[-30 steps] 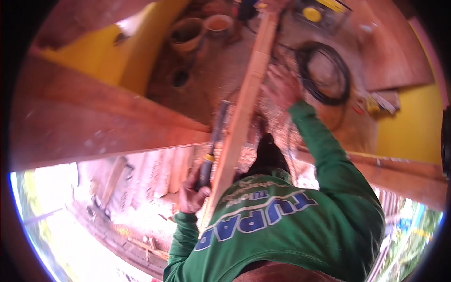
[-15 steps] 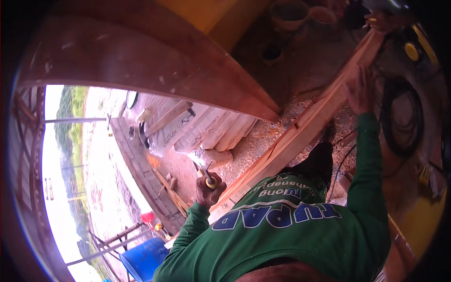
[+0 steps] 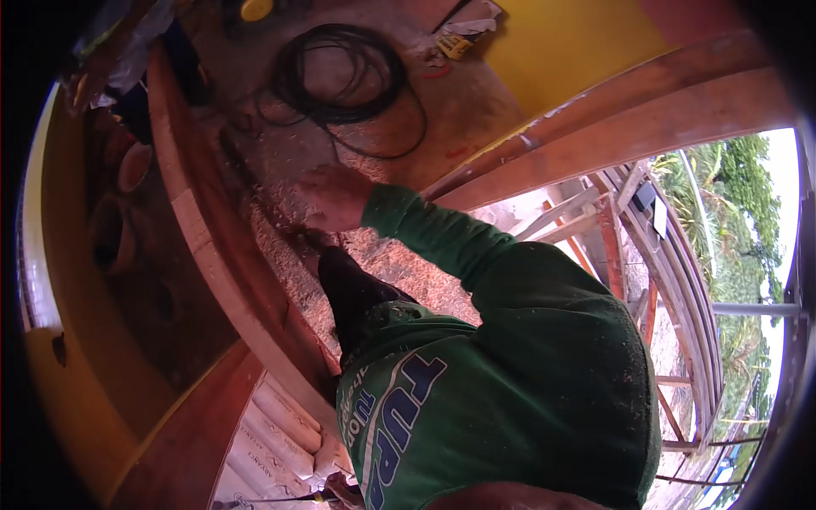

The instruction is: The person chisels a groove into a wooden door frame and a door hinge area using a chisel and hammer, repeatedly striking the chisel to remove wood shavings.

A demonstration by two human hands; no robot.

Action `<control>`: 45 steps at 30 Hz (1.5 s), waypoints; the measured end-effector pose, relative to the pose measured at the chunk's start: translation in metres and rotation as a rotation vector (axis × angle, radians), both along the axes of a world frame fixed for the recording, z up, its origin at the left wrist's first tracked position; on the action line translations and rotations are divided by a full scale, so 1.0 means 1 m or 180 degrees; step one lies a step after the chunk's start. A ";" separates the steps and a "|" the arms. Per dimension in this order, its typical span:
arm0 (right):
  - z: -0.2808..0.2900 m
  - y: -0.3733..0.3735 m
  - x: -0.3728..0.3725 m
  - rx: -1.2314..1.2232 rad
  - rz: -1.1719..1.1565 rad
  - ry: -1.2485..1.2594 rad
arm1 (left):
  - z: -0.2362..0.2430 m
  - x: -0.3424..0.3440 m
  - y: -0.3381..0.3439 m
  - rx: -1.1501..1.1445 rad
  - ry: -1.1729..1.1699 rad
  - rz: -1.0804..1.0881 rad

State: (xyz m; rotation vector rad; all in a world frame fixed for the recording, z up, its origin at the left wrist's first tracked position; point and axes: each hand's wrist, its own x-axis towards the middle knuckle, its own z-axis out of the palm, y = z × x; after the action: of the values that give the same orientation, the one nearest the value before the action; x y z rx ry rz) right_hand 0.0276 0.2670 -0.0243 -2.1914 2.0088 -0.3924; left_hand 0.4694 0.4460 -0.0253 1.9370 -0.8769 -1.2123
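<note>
My right hand [image 3: 333,197], blurred, hovers above the shaving-covered floor, to the right of a long wooden beam [image 3: 200,225]. Its fingers look loosely apart, with nothing visible in them, and it does not touch the beam. At the bottom edge, partly cut off by the frame and my green shirt, my left hand [image 3: 342,491] is closed on a slim hand tool [image 3: 293,498] with a thin shaft pointing left. The tool's exact kind is not clear. The beam slants from the upper left down to my body.
A coiled black cable [image 3: 340,72] lies on the floor ahead. Wrapped sacks [image 3: 272,433] are stacked at lower left, beside a wide reddish board [image 3: 200,416]. Pots [image 3: 115,234] stand at left. Another person's hand [image 3: 78,89] shows near the beam's far end. Curved timber [image 3: 612,119] spans the right.
The view has swung to the right. My right hand has come off the beam. My left hand, still on the slim tool, now sits at the bottom edge.
</note>
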 end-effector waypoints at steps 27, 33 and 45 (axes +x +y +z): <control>0.089 0.019 0.057 0.1769 0.1507 -0.0587 | 0.010 -0.043 -0.084 -0.0479 0.0322 -0.2191; 0.055 0.017 0.176 0.0728 0.3838 -0.0988 | 0.034 -0.014 0.007 -0.0397 0.0854 -0.0823; 0.052 0.006 0.200 0.0650 0.4054 -0.0422 | 0.076 0.251 -0.057 -0.1121 -0.3859 0.0611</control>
State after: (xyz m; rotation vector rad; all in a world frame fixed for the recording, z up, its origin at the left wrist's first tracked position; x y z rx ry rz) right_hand 0.2272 0.2728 0.0278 -2.6275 0.2955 -0.1176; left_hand 0.7208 0.3893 0.0503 2.2789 -1.2898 0.3624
